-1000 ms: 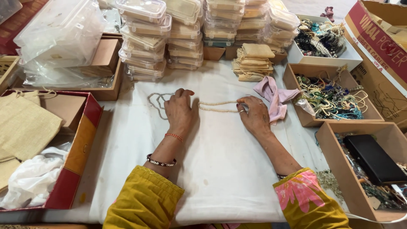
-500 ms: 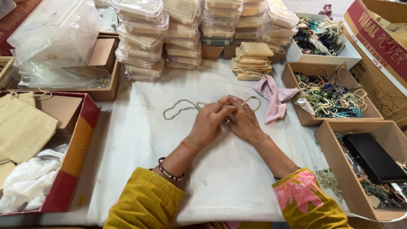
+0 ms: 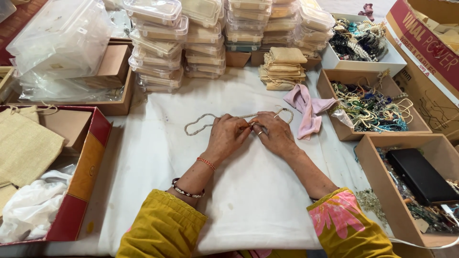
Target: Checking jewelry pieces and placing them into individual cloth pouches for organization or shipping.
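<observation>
Both arms reach forward and bend in toward the middle. The left hand [image 3: 227, 136] and the right hand [image 3: 273, 134] lie low, side by side, palms down. Their fingertips meet and pinch together. The fingers are curled. Both wrists are bare past the sleeves, and the forearms make a V shape.

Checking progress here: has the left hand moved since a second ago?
Yes. The left hand has shifted right, away from the red box, and now meets the right hand over the necklace.
</observation>
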